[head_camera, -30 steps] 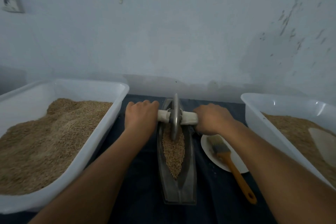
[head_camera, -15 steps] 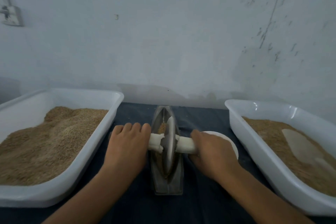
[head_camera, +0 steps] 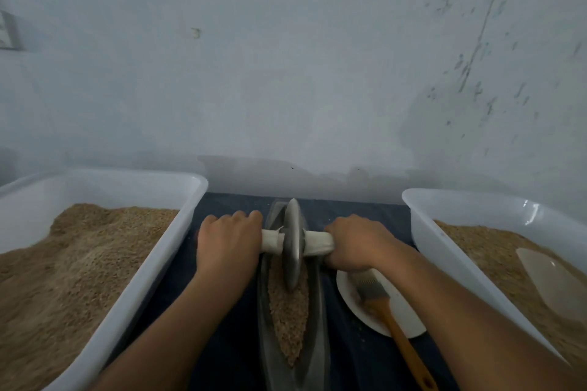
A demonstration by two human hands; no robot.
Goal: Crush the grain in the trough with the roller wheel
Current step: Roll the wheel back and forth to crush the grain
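Since half a second ago the wheel (head_camera: 293, 241) has rolled from the near end of the trough (head_camera: 317, 311) toward the far end, uncovering the grain (head_camera: 287, 311) and the brush (head_camera: 386, 311) on the plate (head_camera: 403, 317). The wheel is a dull grey metal disc, upright on edge in the narrow boat-shaped metal trough, its axle wrapped in white cloth. No writing can be read. The left hand (head_camera: 227, 244) curls its grip round the left axle end, the right hand (head_camera: 355, 243) round the right, with the wheel between them. The tan grain lies in the trough, mostly nearer than the wheel. Tubs (head_camera: 133, 295) of grain flank the table (head_camera: 228, 343).
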